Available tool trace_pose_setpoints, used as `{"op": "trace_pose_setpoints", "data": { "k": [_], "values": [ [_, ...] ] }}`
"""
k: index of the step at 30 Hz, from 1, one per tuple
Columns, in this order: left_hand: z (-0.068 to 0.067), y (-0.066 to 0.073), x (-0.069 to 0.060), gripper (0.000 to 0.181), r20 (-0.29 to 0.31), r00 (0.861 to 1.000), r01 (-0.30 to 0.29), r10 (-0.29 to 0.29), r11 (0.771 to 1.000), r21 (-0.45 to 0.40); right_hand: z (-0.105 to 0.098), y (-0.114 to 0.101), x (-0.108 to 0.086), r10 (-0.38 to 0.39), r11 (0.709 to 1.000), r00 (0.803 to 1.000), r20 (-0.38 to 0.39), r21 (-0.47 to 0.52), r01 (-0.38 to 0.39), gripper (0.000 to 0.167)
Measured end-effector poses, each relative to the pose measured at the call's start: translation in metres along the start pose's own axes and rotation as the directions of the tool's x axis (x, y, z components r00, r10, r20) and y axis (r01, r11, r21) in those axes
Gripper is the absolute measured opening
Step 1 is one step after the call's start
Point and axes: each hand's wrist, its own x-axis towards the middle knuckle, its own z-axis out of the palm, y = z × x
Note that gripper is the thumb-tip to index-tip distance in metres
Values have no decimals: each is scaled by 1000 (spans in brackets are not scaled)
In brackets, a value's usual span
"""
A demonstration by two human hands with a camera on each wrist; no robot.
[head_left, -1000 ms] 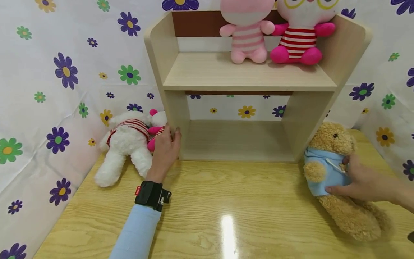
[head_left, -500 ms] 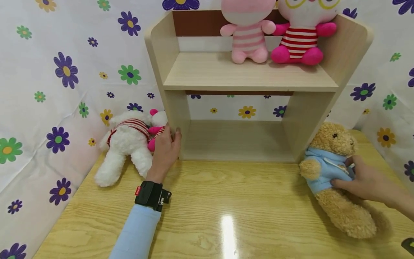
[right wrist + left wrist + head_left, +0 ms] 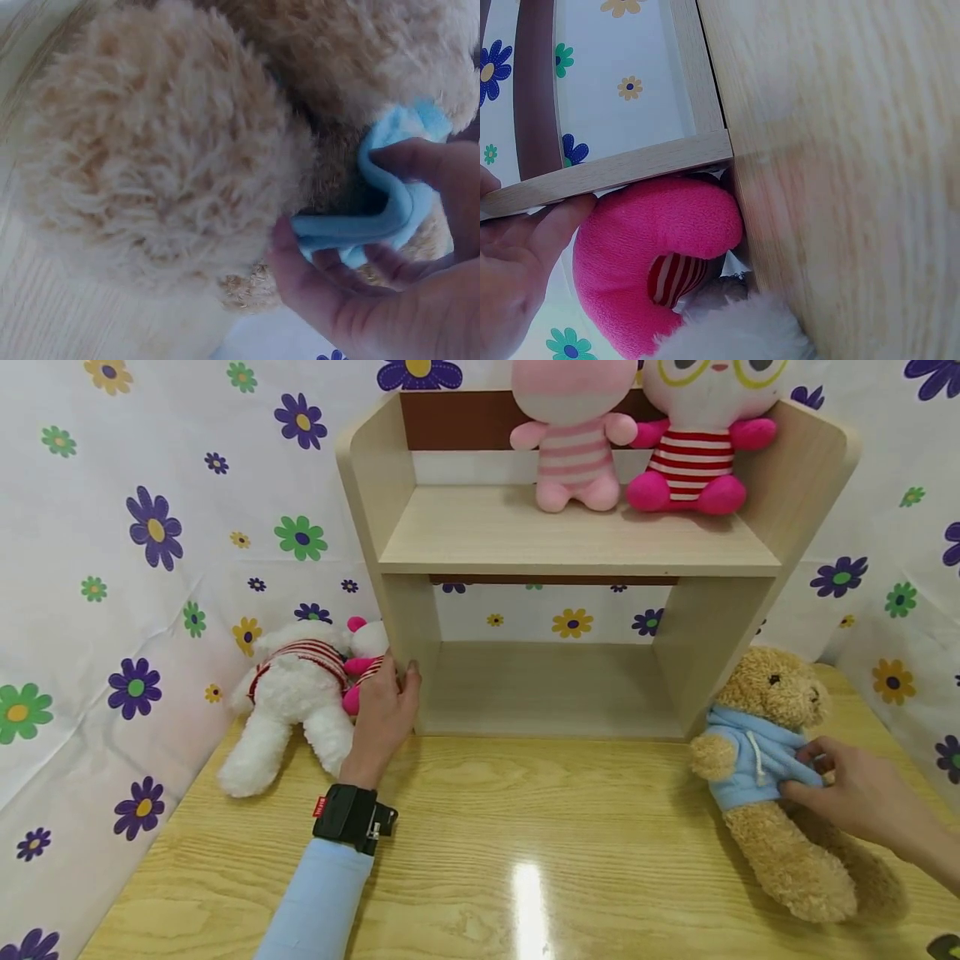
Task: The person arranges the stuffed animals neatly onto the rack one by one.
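A brown teddy bear (image 3: 772,689) in a blue hoodie (image 3: 750,764) leans against the shelf's right side, legs on the table. My right hand (image 3: 862,793) pinches the hoodie at the bear's side; up close, the right wrist view shows thumb and fingers at the blue hem (image 3: 397,210), beside a furry leg (image 3: 157,150). With my left hand (image 3: 382,714) I grip the front edge of the wooden shelf's left panel (image 3: 408,627). Beside that panel sit a pink-limbed plush (image 3: 645,232), partly hidden, and a white fluffy plush (image 3: 300,693) in a striped top.
On the shelf's upper board (image 3: 465,531) sit a pale pink plush (image 3: 577,460) and a plush with yellow glasses (image 3: 690,468). The wooden table (image 3: 450,843) spreads in front. Flower-patterned cloth (image 3: 75,527) hangs behind and at the sides.
The teddy bear has turned a little, with its legs and near arm shifting left. My right hand has moved with it, slightly right and down along the hoodie. The left hand keeps its hold.
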Motion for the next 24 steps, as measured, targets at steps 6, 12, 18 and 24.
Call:
{"op": "trace_pose_setpoints", "data": {
  "k": [6,12,18,24],
  "values": [
    [0,2,-2,30,-5,1000,-1,1,1000,-5,-6,-5,10,187,973,956,226,92,-212,114],
    [1,5,-2,31,11,1000,-5,5,1000,-11,3,-10,15,172,978,955,240,76,-195,126],
    [-1,7,0,28,3,1000,26,-26,1000,-2,13,-15,16,87,989,984,154,105,-104,129],
    [-2,5,-3,27,0,1000,15,-15,1000,10,17,-10,13,73,991,992,104,101,-84,121]
  ]
}}
